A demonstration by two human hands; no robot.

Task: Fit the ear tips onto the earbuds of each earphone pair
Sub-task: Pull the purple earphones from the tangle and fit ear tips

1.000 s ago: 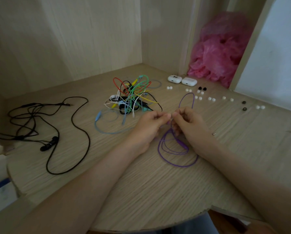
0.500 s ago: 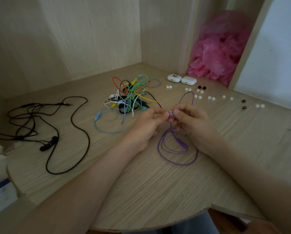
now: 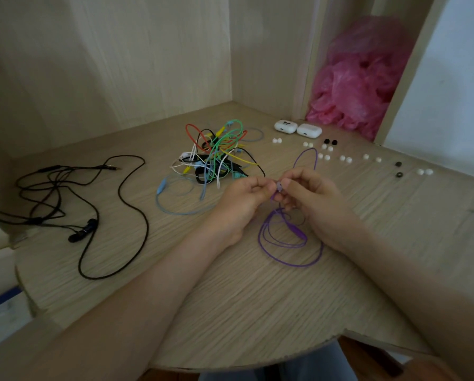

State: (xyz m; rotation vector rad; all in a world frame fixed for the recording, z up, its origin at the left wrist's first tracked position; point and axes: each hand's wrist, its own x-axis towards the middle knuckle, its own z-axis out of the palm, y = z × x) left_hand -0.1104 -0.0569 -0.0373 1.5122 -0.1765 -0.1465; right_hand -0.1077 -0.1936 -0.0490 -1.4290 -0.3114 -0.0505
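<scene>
Purple earbud (image 3: 279, 186), just right of the tangled earphone pile (image 3: 216, 158), is pinched by the left grip (image 3: 241, 199) and right grip (image 3: 310, 196), so I think most work remains: many loose ear tips (image 3: 324, 156) lie farther right of the pile.

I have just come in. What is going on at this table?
A person holds the left hand and the right hand together over the table, pinching the purple earbud between the fingertips, apparently to fit a tip on it; whether it is on is too small to tell. Its purple cable lies coiled beneath the hands. Loose ear tips lie in a row farther back, a tangle of coloured earphones lies beyond the left hand, and the black earphones lie at the left.
</scene>
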